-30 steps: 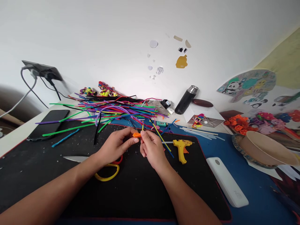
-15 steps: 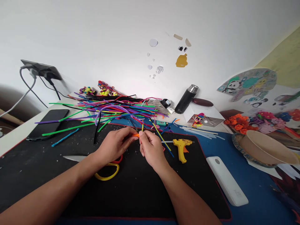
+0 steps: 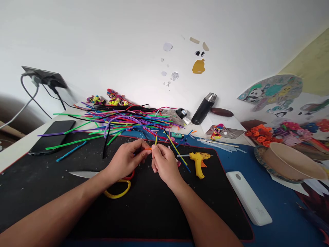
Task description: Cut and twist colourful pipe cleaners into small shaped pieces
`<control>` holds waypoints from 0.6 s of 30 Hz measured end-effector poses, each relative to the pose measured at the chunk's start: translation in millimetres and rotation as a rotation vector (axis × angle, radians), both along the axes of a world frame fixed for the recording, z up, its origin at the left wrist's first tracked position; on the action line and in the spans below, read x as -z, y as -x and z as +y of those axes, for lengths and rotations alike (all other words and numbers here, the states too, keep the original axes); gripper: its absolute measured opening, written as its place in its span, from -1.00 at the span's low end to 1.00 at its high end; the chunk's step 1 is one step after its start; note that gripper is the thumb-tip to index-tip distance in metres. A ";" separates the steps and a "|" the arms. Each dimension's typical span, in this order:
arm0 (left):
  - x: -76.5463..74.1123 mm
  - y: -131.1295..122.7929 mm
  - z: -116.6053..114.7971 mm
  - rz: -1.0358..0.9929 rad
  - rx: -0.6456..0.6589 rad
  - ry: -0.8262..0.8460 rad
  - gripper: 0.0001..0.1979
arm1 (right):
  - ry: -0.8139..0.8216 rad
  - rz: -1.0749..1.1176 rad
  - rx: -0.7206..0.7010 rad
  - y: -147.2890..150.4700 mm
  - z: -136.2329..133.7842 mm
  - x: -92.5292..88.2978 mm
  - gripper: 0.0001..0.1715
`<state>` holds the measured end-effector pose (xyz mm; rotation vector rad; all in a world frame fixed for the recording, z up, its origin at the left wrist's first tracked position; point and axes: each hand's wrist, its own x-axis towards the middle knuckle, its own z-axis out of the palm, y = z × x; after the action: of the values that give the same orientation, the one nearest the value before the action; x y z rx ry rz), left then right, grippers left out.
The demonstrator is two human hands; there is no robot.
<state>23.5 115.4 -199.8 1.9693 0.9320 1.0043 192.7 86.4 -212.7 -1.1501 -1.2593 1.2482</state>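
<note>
No word, brand or number is legible across the crowded worktop, where printing shows only as specks. Dark characters, too small to decipher, run along a small teal item lying by the far edge of the black mat. Tiny pale marks, their wording lost, sit near the base of the black flask by the wall. Another faint mark, equally unreadable, appears toward the near end of the long white device on the right, beside the mat.
</note>
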 end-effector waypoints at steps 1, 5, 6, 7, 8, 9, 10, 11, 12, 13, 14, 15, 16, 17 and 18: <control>0.8 0.8 0.4 -0.010 0.002 0.016 -0.76 | 0.018 0.034 -0.025 -0.5 0.2 -0.6 -0.48; 3.2 3.5 1.6 -0.088 0.004 0.119 -0.75 | 0.051 0.120 -0.094 -4.3 1.9 -3.8 -0.47; 3.2 4.0 1.7 -0.112 0.001 0.142 -0.75 | 0.051 0.138 -0.099 -5.3 2.7 -4.2 -0.46; 2.9 4.4 1.8 -0.134 -0.002 0.160 -0.75 | 0.047 0.155 -0.097 -6.2 3.6 -4.5 -0.45; 2.5 4.6 1.8 -0.151 -0.005 0.171 -0.74 | 0.043 0.169 -0.092 -6.8 4.4 -4.7 -0.45; 1.9 4.9 1.8 -0.163 -0.008 0.178 -0.74 | 0.037 0.177 -0.083 -7.3 5.1 -4.7 -0.45; 1.4 5.1 1.8 -0.168 -0.011 0.184 -0.73 | 0.030 0.175 -0.073 -7.5 5.4 -4.6 -0.46; 1.0 5.2 1.8 -0.167 -0.012 0.189 -0.73 | 0.021 0.163 -0.066 -7.5 5.3 -4.6 -0.47; 0.6 5.4 1.9 -0.164 -0.011 0.195 -0.73 | 0.007 0.141 -0.062 -7.3 4.7 -4.6 -0.48; 0.4 5.5 2.1 -0.160 -0.011 0.201 -0.72 | -0.010 0.110 -0.060 -7.1 3.8 -4.6 -0.50; 0.1 5.6 2.4 -0.158 -0.011 0.207 -0.71 | -0.032 0.067 -0.059 -6.8 2.6 -4.7 -0.52; -0.1 5.6 2.7 -0.156 -0.011 0.213 -0.70 | -0.059 0.009 -0.057 -6.6 1.3 -4.8 -0.54; -0.4 5.5 3.1 -0.152 -0.007 0.220 -0.69 | -0.092 -0.061 -0.050 -6.5 0.0 -4.8 -0.56; -0.8 5.4 3.4 -0.147 0.000 0.232 -0.68 | -0.127 -0.141 -0.038 -6.6 -1.2 -4.9 -0.58; -1.1 5.2 3.7 -0.141 0.015 0.249 -0.67 | -0.161 -0.222 -0.020 -6.7 -2.0 -4.8 -0.59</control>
<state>18.3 119.1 -198.7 1.6753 0.9152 0.9561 199.4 84.3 -207.9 -1.1836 -1.5109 1.0332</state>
